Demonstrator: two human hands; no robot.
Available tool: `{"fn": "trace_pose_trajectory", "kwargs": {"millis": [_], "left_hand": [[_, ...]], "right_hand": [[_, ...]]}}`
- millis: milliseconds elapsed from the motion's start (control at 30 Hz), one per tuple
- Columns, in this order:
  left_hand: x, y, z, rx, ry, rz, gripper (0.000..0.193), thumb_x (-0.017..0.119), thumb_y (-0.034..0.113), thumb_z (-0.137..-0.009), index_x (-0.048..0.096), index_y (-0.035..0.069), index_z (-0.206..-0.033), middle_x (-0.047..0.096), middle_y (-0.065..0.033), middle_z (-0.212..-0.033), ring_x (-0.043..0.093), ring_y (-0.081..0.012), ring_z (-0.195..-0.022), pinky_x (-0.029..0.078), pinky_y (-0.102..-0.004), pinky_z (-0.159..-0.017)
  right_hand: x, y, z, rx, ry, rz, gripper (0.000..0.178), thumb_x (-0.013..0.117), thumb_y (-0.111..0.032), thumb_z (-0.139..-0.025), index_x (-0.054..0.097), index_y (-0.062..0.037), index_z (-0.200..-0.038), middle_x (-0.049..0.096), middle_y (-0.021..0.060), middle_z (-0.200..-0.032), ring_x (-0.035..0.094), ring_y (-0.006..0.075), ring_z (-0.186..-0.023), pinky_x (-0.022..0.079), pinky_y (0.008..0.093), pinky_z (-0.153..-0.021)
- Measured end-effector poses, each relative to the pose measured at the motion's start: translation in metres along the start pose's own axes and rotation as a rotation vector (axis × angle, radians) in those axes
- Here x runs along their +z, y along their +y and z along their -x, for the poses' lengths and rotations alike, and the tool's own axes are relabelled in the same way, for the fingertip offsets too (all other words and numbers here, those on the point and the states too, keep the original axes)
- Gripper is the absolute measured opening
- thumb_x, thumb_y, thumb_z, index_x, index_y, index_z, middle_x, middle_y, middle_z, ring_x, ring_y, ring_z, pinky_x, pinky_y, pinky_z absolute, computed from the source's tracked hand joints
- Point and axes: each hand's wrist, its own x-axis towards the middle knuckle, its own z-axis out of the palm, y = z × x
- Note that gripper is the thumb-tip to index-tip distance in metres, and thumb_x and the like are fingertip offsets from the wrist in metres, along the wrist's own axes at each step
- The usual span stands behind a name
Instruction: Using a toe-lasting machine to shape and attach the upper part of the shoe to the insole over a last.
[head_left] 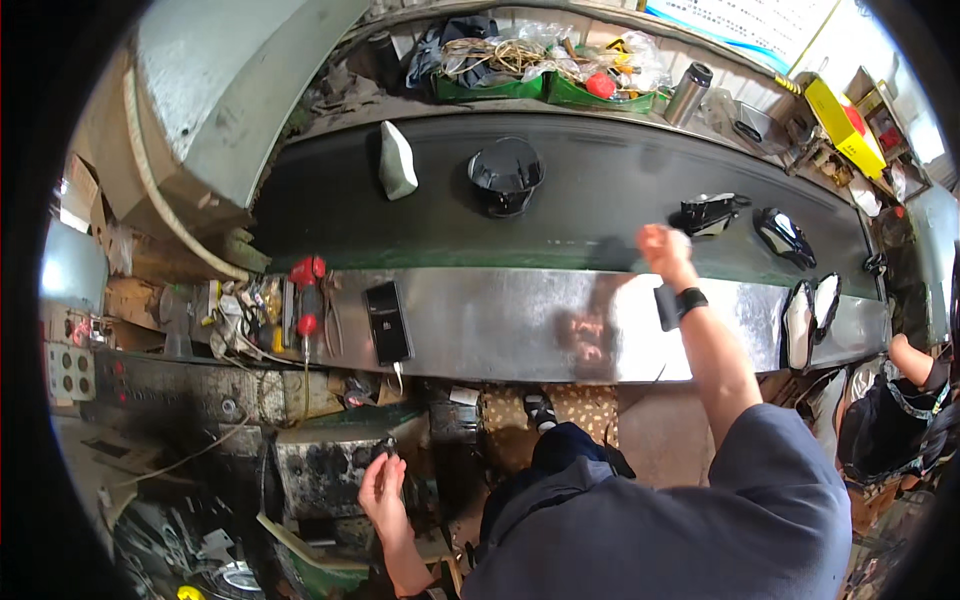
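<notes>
My right hand (665, 250) is stretched out over the near edge of the dark conveyor belt (420, 235), with a black band on its wrist. Motion blurs its fingers, so what they hold, if anything, does not show. Closest to it on the belt lies a black shoe-shaped piece (708, 214). Low on the left, my left hand (384, 488) has its fingers drawn together above a dark, stained machine or box (325, 470). A small dark thing appears at its fingertips, too small to name.
On the belt stand a pale shoe last (397, 162), a black bucket (507, 175) and a dark shoe (784, 237). Along the metal ledge (480, 320) lie a red power tool (308, 295), a phone (388, 322) and a pair of shoes (798, 325). Another person (895, 420) is at the right.
</notes>
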Motion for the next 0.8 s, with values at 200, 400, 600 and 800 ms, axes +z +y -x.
{"fn": "trace_pose_trajectory", "kwargs": {"millis": [200,400,600,800], "left_hand": [[0.031,-0.001,-0.016,0.032,-0.045,-0.111,0.028,0.070,0.006,-0.096,0.066,-0.002,-0.122,0.072,-0.0091,-0.107,0.069,-0.0167,-0.097,0.056,-0.0293,-0.089],[0.062,0.034,-0.028,-0.066,-0.042,-0.226,0.029,0.069,0.006,-0.097,0.063,-0.004,-0.123,0.071,-0.0102,-0.109,0.069,-0.0171,-0.098,0.055,-0.0314,-0.092],[0.038,0.017,-0.103,0.065,-0.178,-0.184,0.026,0.072,0.007,-0.094,0.067,-0.004,-0.117,0.071,-0.0088,-0.103,0.069,-0.0156,-0.093,0.056,-0.0299,-0.086],[0.205,0.052,-0.256,0.315,-0.602,-0.325,0.028,0.074,0.014,-0.092,0.070,-0.001,-0.115,0.072,-0.0045,-0.103,0.064,-0.0118,-0.091,0.052,-0.0276,-0.084]], "right_hand": [[0.239,0.063,0.064,0.317,-0.091,0.162,0.086,0.079,-0.036,-0.089,0.025,-0.0043,-0.149,0.039,0.0237,-0.150,0.055,0.0460,-0.124,0.055,0.0510,-0.100],[0.284,0.066,-0.005,0.243,0.284,0.267,0.093,0.079,-0.011,-0.080,0.018,-0.0056,-0.150,0.037,0.0219,-0.148,0.047,0.0374,-0.132,0.056,0.0514,-0.096],[0.228,0.055,0.066,0.419,-0.092,-0.168,0.055,0.080,-0.033,-0.074,0.056,-0.0147,-0.120,0.052,0.0069,-0.120,0.050,0.0187,-0.103,0.044,0.0368,-0.085],[0.018,0.025,0.197,0.256,-0.374,-0.269,0.058,0.066,-0.044,-0.097,0.044,-0.0325,-0.149,0.059,-0.0041,-0.136,0.053,0.0194,-0.130,0.036,0.0640,-0.108]]}}
